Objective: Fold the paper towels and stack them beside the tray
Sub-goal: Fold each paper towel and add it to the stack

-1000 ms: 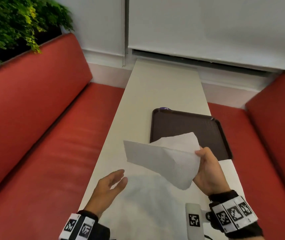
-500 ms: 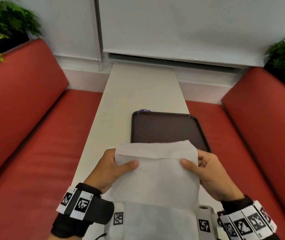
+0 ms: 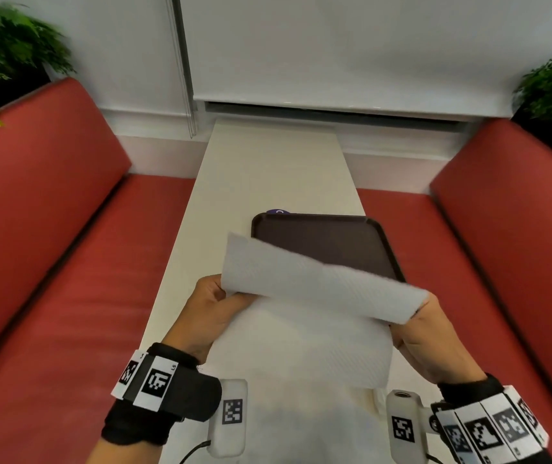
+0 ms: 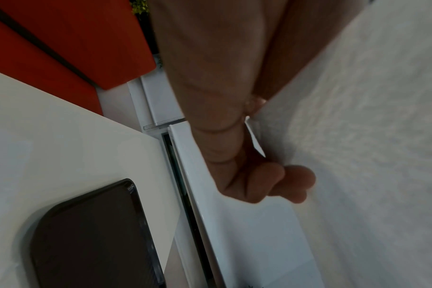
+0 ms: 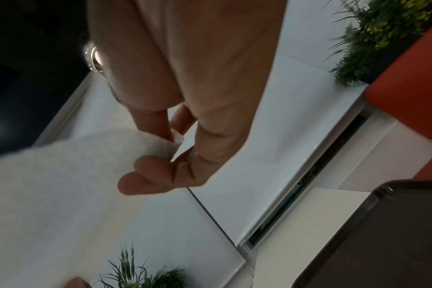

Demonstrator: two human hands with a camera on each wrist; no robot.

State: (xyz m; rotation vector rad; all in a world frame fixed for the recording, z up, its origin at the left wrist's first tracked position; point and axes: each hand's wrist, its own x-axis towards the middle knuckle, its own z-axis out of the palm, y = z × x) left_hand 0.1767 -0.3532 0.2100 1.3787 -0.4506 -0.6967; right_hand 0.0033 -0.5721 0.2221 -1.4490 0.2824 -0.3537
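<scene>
A white paper towel (image 3: 304, 316) hangs in the air over the near end of the table, its top part flipped over toward me. My left hand (image 3: 211, 306) pinches its left edge, and my right hand (image 3: 425, 326) pinches its right edge. In the left wrist view the towel (image 4: 358, 117) fills the right side beside my curled fingers (image 4: 271, 181). The right wrist view shows the towel (image 5: 62, 175) pinched at a corner between thumb and fingers (image 5: 158, 124). The dark brown tray (image 3: 328, 242) lies flat on the table just beyond the towel.
The narrow white table (image 3: 268, 169) runs away from me to a window sill with a lowered blind. Red benches (image 3: 50, 262) flank it on both sides. Green plants (image 3: 0, 55) stand behind each backrest. A small purple object (image 3: 278, 212) peeks from behind the tray.
A second ago only my right hand held the towel. My left hand then took its left edge, and the upper part has now folded over toward me, tilting down to the right.
</scene>
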